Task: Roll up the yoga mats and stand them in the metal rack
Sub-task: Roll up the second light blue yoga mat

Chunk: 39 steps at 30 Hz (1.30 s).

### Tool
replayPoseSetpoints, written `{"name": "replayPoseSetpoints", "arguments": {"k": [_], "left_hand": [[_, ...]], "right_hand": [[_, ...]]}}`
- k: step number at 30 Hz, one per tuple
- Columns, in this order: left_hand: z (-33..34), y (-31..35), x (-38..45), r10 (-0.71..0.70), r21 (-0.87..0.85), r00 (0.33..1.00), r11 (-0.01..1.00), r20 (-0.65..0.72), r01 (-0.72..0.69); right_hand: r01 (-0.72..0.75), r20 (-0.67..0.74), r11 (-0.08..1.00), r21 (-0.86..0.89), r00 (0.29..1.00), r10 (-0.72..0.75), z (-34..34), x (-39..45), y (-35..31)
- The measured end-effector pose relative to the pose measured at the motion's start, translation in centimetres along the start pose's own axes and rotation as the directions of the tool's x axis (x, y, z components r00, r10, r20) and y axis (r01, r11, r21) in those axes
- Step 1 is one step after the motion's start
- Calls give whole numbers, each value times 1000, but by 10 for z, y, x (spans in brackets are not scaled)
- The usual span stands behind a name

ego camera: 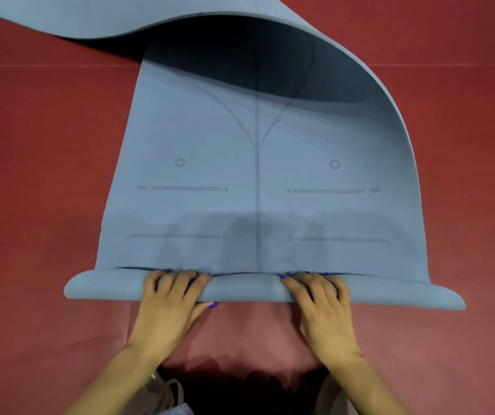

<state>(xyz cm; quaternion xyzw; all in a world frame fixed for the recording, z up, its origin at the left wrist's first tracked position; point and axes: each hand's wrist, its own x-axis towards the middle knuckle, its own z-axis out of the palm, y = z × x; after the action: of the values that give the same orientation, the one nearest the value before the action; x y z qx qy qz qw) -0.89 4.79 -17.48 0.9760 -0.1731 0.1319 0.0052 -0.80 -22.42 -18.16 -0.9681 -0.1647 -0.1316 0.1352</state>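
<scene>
Nearest the camera, the left hand (170,298) and right hand (319,301) gripped, apart, the rolled near end of the blue yoga mat (258,187), lying partly unrolled on the red floor (39,175).

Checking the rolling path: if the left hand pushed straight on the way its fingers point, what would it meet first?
The left hand grips the roll; ahead lies only the flat yoga mat, then probably its lifted fold.

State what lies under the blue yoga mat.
The red floor shows around the yoga mat, so it presumably continues underneath. Anything else beneath is covered and cannot be seen.
</scene>
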Motion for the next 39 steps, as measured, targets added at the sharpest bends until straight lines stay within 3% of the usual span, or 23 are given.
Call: {"name": "replayPoseSetpoints", "arguments": {"k": [6,12,18,24,30,36,39], "left_hand": [[16,22,-19,-68,30,996,997,52,66],[15,22,-24,-64,-70,997,995,44,67],[7,23,-9,-72,-151,994,985,81,83],[-1,43,-16,134,-30,990,991,43,-133],[13,70,-5,-42,-82,998,996,46,46],[22,62,20,62,3,998,998,-3,-62],[27,61,24,44,4,999,999,-16,-44]], "right_hand": [[2,164,992,125,986,-23,0,-9,8],[-49,112,975,217,993,25,0,-25,6],[-136,-14,982,130,990,139,14,-26,-9],[-97,52,992,83,994,93,13,-20,-11],[-122,39,983,138,992,118,18,-12,-8],[-153,106,970,188,985,135,20,-7,1],[-175,142,963,206,979,148,18,-5,-1]]}}
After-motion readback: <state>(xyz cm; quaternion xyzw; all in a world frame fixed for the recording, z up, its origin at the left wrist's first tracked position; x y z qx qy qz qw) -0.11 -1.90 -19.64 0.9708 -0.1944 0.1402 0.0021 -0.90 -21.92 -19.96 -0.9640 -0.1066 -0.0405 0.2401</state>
